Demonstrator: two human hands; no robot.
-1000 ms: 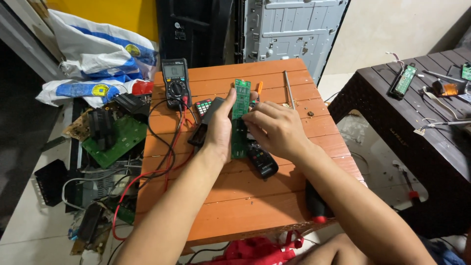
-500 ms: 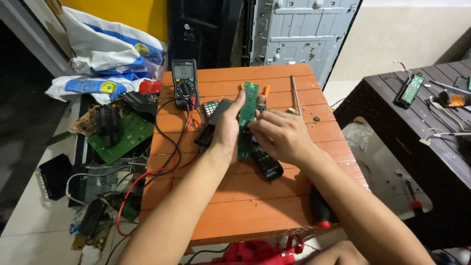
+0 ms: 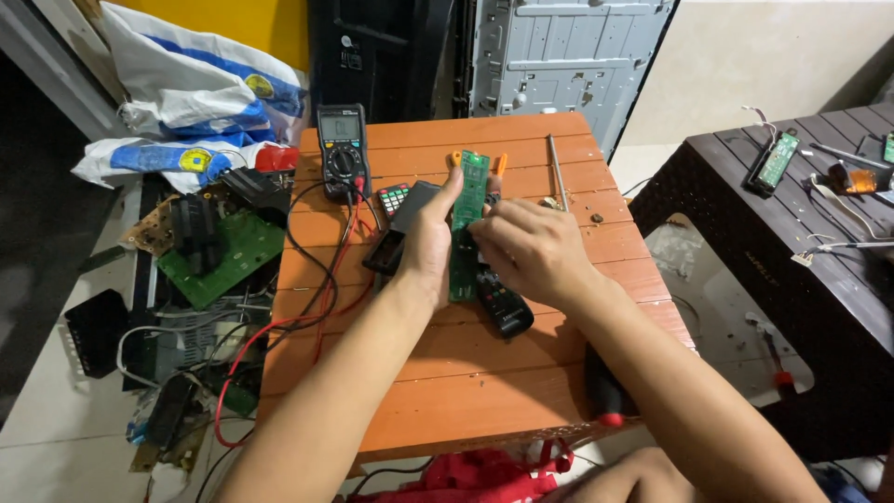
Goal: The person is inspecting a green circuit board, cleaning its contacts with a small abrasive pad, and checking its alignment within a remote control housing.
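both forearms reach forward; left hand [image 3: 430, 244] upright, fingers curled; right hand [image 3: 523, 250] palm down, fingers pinching.

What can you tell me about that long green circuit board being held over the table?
The green circuit board is a long, narrow strip, apparently bare of any casing, with small pale markings along its face. It is held roughly upright, lengthwise, above the orange slatted table. The left hand grips its left edge, and the right hand touches its right side. A black remote lies just below it.

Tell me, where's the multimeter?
In the head view, the multimeter lies at the orange table's far left edge, beyond the left hand.
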